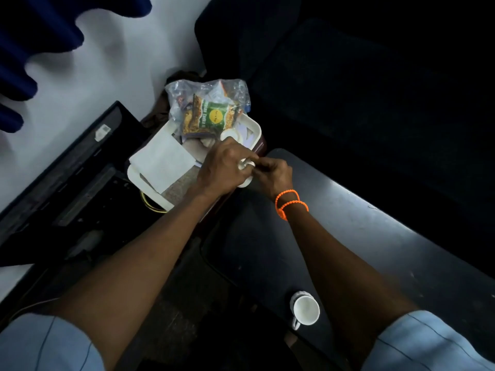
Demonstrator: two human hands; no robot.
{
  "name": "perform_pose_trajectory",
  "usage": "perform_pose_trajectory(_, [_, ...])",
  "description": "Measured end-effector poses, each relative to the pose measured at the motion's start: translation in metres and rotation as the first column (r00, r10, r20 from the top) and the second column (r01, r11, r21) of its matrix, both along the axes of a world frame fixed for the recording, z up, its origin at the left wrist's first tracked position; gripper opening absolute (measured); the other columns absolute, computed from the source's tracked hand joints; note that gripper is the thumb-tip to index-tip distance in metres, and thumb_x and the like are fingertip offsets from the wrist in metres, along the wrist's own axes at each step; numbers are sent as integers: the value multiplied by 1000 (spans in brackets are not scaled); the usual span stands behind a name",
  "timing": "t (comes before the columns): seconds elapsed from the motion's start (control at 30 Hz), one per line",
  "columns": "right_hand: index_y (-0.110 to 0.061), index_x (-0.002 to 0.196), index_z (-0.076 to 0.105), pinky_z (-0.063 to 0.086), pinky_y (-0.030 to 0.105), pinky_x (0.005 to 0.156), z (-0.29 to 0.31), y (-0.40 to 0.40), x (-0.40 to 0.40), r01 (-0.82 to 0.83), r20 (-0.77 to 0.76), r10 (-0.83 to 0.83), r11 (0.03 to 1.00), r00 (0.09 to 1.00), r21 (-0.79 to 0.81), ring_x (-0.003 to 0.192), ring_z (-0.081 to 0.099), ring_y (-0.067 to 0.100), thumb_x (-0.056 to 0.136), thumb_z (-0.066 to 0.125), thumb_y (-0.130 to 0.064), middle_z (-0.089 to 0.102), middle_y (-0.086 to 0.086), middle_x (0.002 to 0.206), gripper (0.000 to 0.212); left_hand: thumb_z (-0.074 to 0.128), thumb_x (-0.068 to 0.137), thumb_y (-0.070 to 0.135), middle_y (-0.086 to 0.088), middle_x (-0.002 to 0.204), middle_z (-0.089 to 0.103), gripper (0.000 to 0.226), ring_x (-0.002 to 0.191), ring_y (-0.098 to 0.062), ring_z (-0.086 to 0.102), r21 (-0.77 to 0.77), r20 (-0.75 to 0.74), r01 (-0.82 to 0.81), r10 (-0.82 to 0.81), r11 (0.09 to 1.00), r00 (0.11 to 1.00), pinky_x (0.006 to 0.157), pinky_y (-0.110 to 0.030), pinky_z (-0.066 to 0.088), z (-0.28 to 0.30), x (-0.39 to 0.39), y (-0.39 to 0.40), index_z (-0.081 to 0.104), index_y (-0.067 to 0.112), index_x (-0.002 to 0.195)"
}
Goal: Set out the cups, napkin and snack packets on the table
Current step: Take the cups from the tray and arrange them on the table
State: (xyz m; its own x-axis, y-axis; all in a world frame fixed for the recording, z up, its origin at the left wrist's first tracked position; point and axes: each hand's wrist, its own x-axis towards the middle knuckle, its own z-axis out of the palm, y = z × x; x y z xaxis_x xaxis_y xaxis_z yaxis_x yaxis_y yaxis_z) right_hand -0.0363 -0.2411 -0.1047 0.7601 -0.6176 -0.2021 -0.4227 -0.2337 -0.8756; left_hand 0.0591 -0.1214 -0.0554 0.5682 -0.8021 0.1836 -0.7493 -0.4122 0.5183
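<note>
A white tray (135, 174) holds a folded white napkin (163, 160), a green snack packet (211, 116) in a clear plastic bag (182, 89), and a small white cup (231, 135). My left hand (222, 167) and my right hand (273, 174) meet over the tray's near right corner, both gripping another white cup (245, 164), which they mostly hide. A third white cup (306, 309) with a handle stands upright on the dark table (375, 236), close to me between my forearms.
The tray rests on a dark red box (261, 145) beside the table's far end. A black seat (348, 89) lies beyond the table. A black panel (80, 170) runs along the white wall at left, under blue curtain folds (40, 36).
</note>
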Motion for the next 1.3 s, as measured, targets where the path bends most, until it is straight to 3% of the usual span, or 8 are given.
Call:
perform_pose_trajectory(0.13, [-18, 96, 81, 43, 0, 72, -10, -29, -42, 76, -34, -73, 989, 997, 124, 80, 67, -8, 78, 77, -18, 78, -6, 88, 18, 78, 86, 30, 4, 106, 77, 22, 103, -13, 66, -60, -404, -246, 202, 968, 892, 93, -28, 49, -8, -17, -21, 80, 20, 106])
perform_pose_trajectory(0.23, [-14, 96, 80, 56, 24, 87, -16, -51, -75, 120, -53, -111, 968, 992, 219, 91, 72, 5, 77, 78, -12, 78, -1, 92, 19, 67, 98, 28, 0, 108, 75, 17, 98, -10, 68, 109, -849, -317, 254, 942, 463, 93, -35, 54, -23, -30, -34, 77, 17, 106])
perform_pose_trajectory(0.3, [-12, 97, 79, 57, 37, 94, -18, -62, -98, 112, -54, -102, 964, 993, 243, 98, 73, 20, 78, 78, -10, 78, 4, 95, 19, 62, 100, 29, 1, 115, 76, 23, 99, -13, 72, 194, -947, -198, 236, 961, 219, 87, -36, 58, -36, -43, -36, 77, 17, 112])
perform_pose_trajectory(0.43, [-10, 96, 79, 58, 35, 89, -22, -79, -143, 174, -92, -155, 949, 984, 262, 90, 73, 16, 78, 77, -5, 78, 5, 91, 19, 67, 97, 23, -2, 118, 77, 21, 110, -19, 73, 195, -978, -103, 201, 975, 61, 83, -39, 62, -60, -78, -44, 77, 17, 114])
perform_pose_trajectory(0.57, [-6, 93, 79, 56, 23, 68, -26, -84, -183, 309, -161, -275, 917, 948, 254, 63, 67, -3, 77, 76, 0, 73, -1, 76, 18, 71, 95, 18, -4, 115, 78, 18, 109, -22, 74, 212, -975, -47, 214, 976, 56, 84, -41, 64, -72, -116, -62, 78, 16, 112])
perform_pose_trajectory(0.8, [-6, 96, 79, 64, 36, 66, -37, -86, -235, 568, -336, -474, 771, 814, 287, 78, 74, 29, 73, 85, -12, 77, 14, 90, 24, 70, 96, 11, -12, 117, 76, 26, 111, -27, 72, 280, -955, -12, 280, 960, 103, 84, -41, 64, -81, -187, -87, 73, 2, 120])
perform_pose_trajectory(1.0, [-10, 101, 79, 58, 33, 90, -54, -86, -260, 601, -388, -494, 766, 778, 230, 92, 71, 21, 81, 70, -4, 77, 9, 101, 23, 62, 101, 7, -10, 134, 61, 45, 120, -24, 63, 310, -941, -66, 316, 949, 123, 94, -47, 59, -91, -234, -88, 55, 10, 145])
perform_pose_trajectory(1.3, [-2, 111, 73, 56, 42, 95, -75, -82, -262, 555, -370, -427, 739, 825, 382, 98, 70, 28, 87, 68, 0, 73, 18, 110, 25, 57, 103, 5, -18, 131, 66, 33, 111, -27, 66, 351, -910, -59, 355, 935, 215, 94, -45, 59, -114, -238, -83, 62, 2, 135])
